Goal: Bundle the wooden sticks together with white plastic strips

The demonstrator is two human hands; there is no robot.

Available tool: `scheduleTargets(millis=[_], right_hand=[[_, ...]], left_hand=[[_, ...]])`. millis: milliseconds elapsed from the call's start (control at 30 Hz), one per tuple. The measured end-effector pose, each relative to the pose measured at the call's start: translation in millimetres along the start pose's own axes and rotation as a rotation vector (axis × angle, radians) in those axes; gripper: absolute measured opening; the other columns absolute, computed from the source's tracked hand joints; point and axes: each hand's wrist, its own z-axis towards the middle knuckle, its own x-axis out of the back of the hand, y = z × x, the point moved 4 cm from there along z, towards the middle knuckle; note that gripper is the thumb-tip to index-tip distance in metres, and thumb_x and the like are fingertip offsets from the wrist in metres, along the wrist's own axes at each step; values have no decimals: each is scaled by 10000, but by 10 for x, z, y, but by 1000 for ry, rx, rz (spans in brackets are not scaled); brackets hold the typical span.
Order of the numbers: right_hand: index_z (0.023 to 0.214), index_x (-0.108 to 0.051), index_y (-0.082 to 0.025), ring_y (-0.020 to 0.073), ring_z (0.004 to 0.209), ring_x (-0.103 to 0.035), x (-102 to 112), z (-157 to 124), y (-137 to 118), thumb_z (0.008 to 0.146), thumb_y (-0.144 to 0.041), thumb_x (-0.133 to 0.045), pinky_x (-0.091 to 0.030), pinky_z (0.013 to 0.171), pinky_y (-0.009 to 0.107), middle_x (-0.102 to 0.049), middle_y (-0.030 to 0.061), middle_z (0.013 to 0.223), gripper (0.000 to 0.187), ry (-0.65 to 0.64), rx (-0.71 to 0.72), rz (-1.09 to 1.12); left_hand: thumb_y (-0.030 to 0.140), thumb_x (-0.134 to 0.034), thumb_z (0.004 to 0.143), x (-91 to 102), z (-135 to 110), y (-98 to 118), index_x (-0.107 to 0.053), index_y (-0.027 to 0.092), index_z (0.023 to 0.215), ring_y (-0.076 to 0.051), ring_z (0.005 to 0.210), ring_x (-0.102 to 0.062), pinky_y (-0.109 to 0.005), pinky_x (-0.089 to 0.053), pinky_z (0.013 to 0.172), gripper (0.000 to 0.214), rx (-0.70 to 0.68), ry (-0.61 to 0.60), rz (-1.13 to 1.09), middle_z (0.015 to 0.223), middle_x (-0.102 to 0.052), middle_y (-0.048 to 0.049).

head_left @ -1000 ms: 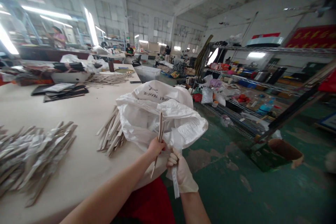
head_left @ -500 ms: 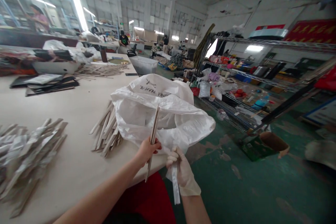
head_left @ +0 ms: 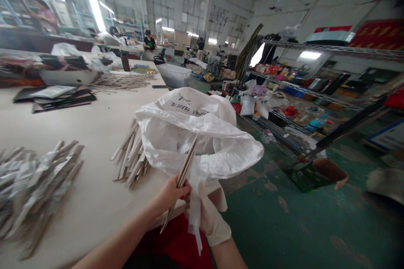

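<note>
My bare left hand (head_left: 175,193) grips a small bundle of thin, flat beige strips (head_left: 189,157), which slants up in front of the bag's mouth. Close beside it, my gloved right hand (head_left: 212,220) is closed on a narrow white plastic sleeve (head_left: 195,204) that hangs down past the table edge. The sleeve hides some of the right fingers. A big white plastic bag (head_left: 217,132) with handwriting on it gapes at the table corner beyond both hands. To its left lies a pile of loose strips (head_left: 134,155). More strips, wrapped in plastic (head_left: 47,180), lie at the near left.
Black and grey flat sheets (head_left: 57,97) lie farther back on the table (head_left: 104,134). A grey bin (head_left: 174,76) stands past the far end. On the right are cluttered wire shelves (head_left: 280,132) and an open green box (head_left: 318,174) on the floor. Several people are in the background.
The strips have tilted further right and dropped slightly with my left hand. My right hand has moved left and lower, bringing the plastic sleeve up against the bundle.
</note>
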Motion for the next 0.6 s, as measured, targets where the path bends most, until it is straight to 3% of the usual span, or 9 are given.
scheduleTargets(millis=[133, 233, 367, 500, 600], right_hand=[[706, -601, -129, 41, 346, -411, -9, 49, -8, 572, -280, -781, -351, 373, 167, -448, -94, 414, 270, 74, -99, -75], [749, -598, -122, 61, 418, -495, -34, 78, 13, 627, -218, -732, -422, 460, 196, -534, -60, 495, 205, 30, -161, -40], [788, -591, -119, 118, 593, -603, -86, 118, 16, 593, -69, -689, -493, 620, 269, -635, 2, 661, 224, 0, -116, 43], [764, -568, -127, 34, 450, -501, -121, 159, 40, 643, -62, -666, -483, 567, 197, -608, -25, 655, 169, -110, -185, 167], [736, -540, -105, -15, 369, -371, -139, 177, 121, 719, -158, -663, -402, 444, 112, -529, -58, 578, 135, -208, -346, 217]], left_hand=[[305, -601, 644, 102, -30, 60, -513, 164, 703, -94, 494, -494, -199, -377, 433, 176, 32, -5, 51, 565, -568, 35], [353, -570, 680, 227, -53, 112, -507, 165, 737, -91, 482, -470, -185, -330, 406, 206, 89, 49, 76, 543, -530, 49], [324, -567, 668, 362, -116, 159, -493, 171, 772, -100, 523, -498, -181, -322, 410, 200, 123, 67, 39, 575, -512, 53], [209, -502, 664, 494, -183, 224, -499, 179, 746, -121, 583, -530, -210, -385, 482, 87, 12, 69, 194, 624, -557, 28], [112, -454, 651, 556, -246, 364, -535, 178, 687, -136, 668, -555, -245, -432, 615, 110, -212, 78, 457, 688, -585, 5]])
